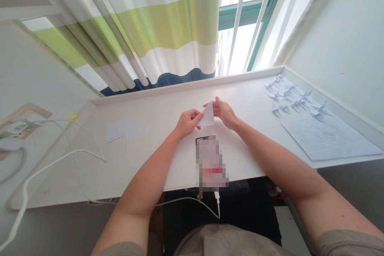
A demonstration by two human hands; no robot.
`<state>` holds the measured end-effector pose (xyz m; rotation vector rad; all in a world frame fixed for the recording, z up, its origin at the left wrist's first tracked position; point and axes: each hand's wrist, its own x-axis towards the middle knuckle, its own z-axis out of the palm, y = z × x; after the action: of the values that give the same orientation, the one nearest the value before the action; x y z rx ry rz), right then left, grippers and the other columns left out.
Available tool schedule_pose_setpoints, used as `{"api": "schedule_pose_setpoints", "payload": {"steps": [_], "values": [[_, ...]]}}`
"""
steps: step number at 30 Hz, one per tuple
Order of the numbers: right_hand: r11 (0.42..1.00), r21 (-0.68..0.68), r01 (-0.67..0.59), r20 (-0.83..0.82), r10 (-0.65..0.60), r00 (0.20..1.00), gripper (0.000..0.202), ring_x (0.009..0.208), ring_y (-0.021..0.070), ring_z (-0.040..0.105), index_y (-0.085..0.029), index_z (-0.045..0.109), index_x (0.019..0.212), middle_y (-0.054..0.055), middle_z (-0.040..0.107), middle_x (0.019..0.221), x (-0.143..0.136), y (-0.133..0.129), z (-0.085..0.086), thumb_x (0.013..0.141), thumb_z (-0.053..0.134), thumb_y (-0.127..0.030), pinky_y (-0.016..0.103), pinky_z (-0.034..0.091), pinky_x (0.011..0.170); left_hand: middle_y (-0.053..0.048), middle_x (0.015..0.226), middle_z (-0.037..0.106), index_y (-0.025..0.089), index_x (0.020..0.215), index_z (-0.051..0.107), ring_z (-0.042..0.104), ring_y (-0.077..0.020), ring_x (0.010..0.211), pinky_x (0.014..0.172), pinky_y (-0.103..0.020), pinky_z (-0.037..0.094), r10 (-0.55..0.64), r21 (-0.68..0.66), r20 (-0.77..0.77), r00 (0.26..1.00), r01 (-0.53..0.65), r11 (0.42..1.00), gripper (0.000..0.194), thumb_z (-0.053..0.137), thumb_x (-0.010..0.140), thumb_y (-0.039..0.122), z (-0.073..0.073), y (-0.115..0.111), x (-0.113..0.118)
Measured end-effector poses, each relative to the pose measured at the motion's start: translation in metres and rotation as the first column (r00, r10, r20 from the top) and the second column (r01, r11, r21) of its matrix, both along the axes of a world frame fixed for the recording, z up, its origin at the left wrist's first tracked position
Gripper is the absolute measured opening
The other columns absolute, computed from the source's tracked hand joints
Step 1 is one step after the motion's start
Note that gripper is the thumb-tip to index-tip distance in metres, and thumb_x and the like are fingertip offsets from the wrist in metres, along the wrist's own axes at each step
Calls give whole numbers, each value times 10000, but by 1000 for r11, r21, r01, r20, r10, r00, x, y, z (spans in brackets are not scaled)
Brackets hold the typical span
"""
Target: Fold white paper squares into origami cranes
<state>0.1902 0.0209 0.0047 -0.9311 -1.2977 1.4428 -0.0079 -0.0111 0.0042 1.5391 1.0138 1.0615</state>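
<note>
A small white folded paper (207, 115), roughly triangular, is held up above the middle of the white desk. My left hand (189, 122) pinches its lower left side between thumb and fingers. At the paper's right edge is my right hand (224, 113), its fingers apart and partly behind the paper; whether it grips the paper is unclear. Just below the hands lies a phone (210, 162), its screen blurred out, with a white cable plugged into its lower end.
White paper sheets (115, 131) lie on the left of the desk (177, 176). Several folded paper figures (300, 102) stand at the back right, behind a written sheet (331, 138). White cables (75, 152) cross the left side. A raised rim borders the back.
</note>
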Motion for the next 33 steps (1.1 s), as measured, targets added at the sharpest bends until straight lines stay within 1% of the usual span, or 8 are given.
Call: {"api": "schedule_pose_setpoints", "payload": {"steps": [8,12,15,17,19,25,29,33], "values": [[982,109,-153,7,154,988,451,755,192,662,-189,763,792,52,737,791,4,-8,9,806,815,-636,362,569,766,60,432,532,196,789,629,467,-97,327,381,-230,320,129,10,-18,992,-129,992,606,745,819,789,6,2,-5],[982,129,-141,31,138,990,481,701,163,645,-179,754,719,29,718,725,2,-9,9,756,865,-645,344,575,748,49,459,548,194,818,645,474,-110,357,418,-249,351,133,2,-41,990,-133,991,577,718,853,765,2,5,-6],[986,130,-103,49,98,994,503,666,154,641,-171,757,700,30,708,689,1,-8,8,735,875,-658,331,583,712,7,630,664,198,939,668,619,-149,554,537,-259,448,236,111,-93,967,-225,968,434,752,889,621,-3,8,-6],[990,119,-80,63,73,995,520,645,154,644,-164,763,708,37,708,686,0,-7,6,736,874,-671,335,602,697,-35,829,733,209,1021,686,688,-185,781,650,-275,498,374,286,-147,916,-323,902,309,781,893,474,-5,9,-7],[994,99,-55,72,48,996,549,637,159,653,-159,778,744,50,721,709,0,-6,4,727,877,-699,348,627,689,-76,1017,758,221,1060,716,692,-228,990,777,-319,540,437,442,-212,874,-312,841,224,759,912,383,-4,9,-8],[994,99,-40,64,34,997,631,692,165,674,-176,770,795,49,731,752,-3,-6,2,726,836,-800,352,655,720,-155,1325,745,207,1268,747,654,-344,1254,1109,-492,507,309,494,-385,869,-89,865,524,862,834,477,-6,6,-5],[991,127,-52,73,43,996,625,771,180,697,-193,765,854,58,767,833,-5,-8,2,748,816,-807,363,659,764,-157,1329,760,219,1370,715,708,-335,1185,1034,-470,542,225,357,-350,909,-93,929,639,865,827,521,-9,7,-4],[991,130,-43,70,34,997,589,760,186,708,-197,765,872,54,759,811,-6,-8,1,762,829,-772,374,661,755,-116,1219,803,221,1341,734,737,-281,1079,946,-390,556,78,275,-299,951,8,961,560,804,885,538,-7,3,-3]]}}
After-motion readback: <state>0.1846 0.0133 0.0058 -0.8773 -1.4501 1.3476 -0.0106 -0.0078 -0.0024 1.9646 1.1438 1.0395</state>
